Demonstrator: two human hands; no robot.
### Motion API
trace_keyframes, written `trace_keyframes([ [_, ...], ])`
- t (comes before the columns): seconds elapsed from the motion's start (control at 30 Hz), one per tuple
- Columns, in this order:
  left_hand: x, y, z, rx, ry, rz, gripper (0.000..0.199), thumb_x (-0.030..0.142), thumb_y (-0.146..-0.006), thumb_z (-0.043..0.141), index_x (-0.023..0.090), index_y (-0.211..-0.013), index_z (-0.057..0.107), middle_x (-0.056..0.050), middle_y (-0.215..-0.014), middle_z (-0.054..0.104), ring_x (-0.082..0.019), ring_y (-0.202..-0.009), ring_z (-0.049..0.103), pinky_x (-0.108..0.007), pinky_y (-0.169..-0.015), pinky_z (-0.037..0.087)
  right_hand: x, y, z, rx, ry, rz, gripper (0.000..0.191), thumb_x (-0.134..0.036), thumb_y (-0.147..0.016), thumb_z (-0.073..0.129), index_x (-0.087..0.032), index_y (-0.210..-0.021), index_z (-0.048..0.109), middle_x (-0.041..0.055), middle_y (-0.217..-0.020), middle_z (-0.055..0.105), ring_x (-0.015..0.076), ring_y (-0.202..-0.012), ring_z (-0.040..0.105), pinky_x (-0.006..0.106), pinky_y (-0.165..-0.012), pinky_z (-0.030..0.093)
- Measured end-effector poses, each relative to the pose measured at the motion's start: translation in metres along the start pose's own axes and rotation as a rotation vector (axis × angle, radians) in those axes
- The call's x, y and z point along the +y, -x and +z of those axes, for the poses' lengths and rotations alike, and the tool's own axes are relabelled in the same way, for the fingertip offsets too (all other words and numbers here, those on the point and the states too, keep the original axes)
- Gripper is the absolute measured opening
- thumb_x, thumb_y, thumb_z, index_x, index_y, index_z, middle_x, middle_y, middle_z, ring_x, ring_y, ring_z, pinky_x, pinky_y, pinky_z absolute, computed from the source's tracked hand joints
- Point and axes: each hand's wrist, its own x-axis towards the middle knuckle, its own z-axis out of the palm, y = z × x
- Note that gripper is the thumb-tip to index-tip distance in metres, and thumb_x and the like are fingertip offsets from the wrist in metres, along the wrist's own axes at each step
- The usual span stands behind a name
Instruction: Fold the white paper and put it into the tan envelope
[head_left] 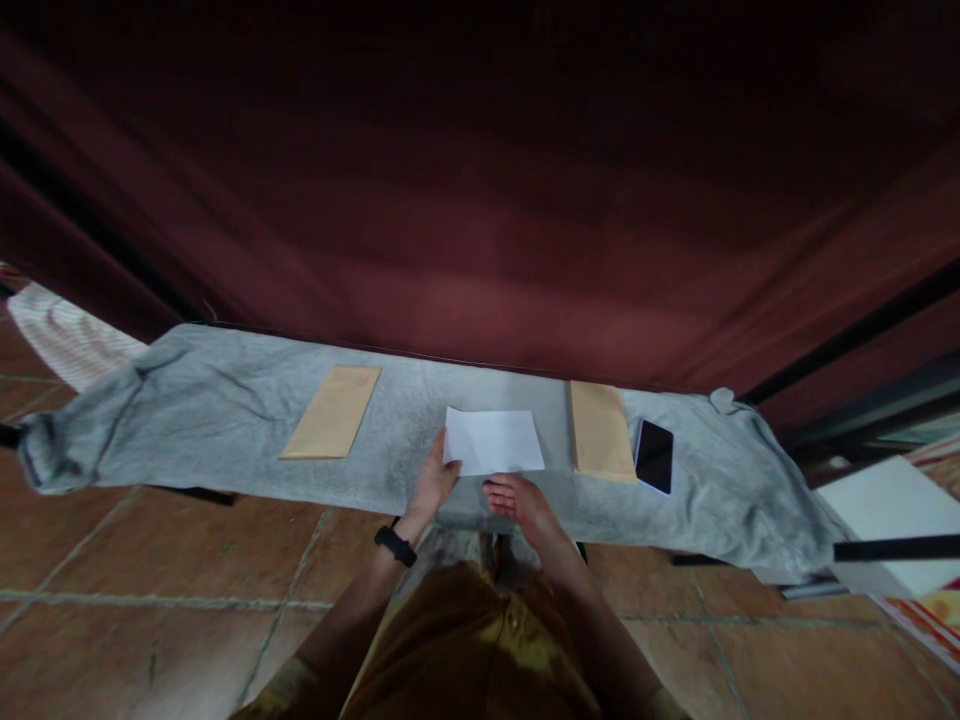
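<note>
A sheet of white paper (495,442), seemingly folded, lies at the middle of the grey cloth. My left hand (435,478) grips its lower left edge, thumb on top and the other fingers along the side. Just below the paper's front edge is my right hand (523,500), fingers stretched out towards the left and nothing held. Whether its fingertips touch the paper I cannot tell. To the left lies a flat brown envelope (332,412). On the right is a second brown envelope (601,430), which looks thicker, perhaps a small stack.
A dark-screened phone (655,457) lies right of the second envelope. The grey cloth (217,420) covers a long narrow table, with a dark red curtain (480,250) behind it. A white box (896,510) stands at the far right, above the tiled floor (187,560).
</note>
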Motion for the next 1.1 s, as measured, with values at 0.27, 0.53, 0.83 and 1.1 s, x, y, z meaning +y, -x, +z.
trace_keyframes([
  [0.27,0.007,-0.004,-0.006,-0.085,-0.047,-0.099,0.075,0.013,-0.080,0.061,0.016,-0.153,0.045,-0.011,-0.137,0.068,-0.028,-0.123,0.067,-0.041,-0.107,0.054,-0.002,-0.017,-0.001,0.253,0.771,-0.505,0.045,-0.039,-0.103,0.038,-0.019,-0.133,0.066,0.0115,-0.142,0.064,0.0229,-0.133,0.058,0.040,-0.116,0.044],
  [0.53,0.028,0.018,-0.013,0.027,-0.409,-0.015,0.054,0.017,-0.092,0.056,0.014,-0.146,0.054,-0.018,-0.138,0.063,-0.032,-0.127,0.062,-0.048,-0.106,0.051,0.018,-0.031,0.002,0.315,1.406,-0.583,0.049,-0.032,-0.107,0.041,-0.016,-0.154,0.047,0.0150,-0.162,0.041,0.0301,-0.149,0.040,0.055,-0.122,0.030],
  [0.83,0.053,0.042,0.040,-0.199,-0.543,0.442,0.061,0.044,-0.107,0.034,0.013,-0.159,0.034,-0.014,-0.161,0.044,-0.026,-0.153,0.035,-0.049,-0.126,0.029,0.020,-0.026,-0.003,0.211,1.559,-0.559,0.057,-0.022,-0.104,0.041,-0.016,-0.160,0.035,0.0147,-0.168,0.028,0.0287,-0.156,0.025,0.053,-0.126,0.023],
  [1.1,0.034,0.038,0.025,-0.143,-0.657,0.358,0.062,0.042,-0.107,0.030,0.006,-0.158,0.037,-0.018,-0.162,0.040,-0.027,-0.154,0.031,-0.048,-0.126,0.028,0.015,-0.027,0.003,0.294,1.521,-0.522,0.053,-0.025,-0.106,0.040,-0.013,-0.158,0.040,0.0175,-0.166,0.033,0.0299,-0.151,0.036,0.053,-0.123,0.027],
])
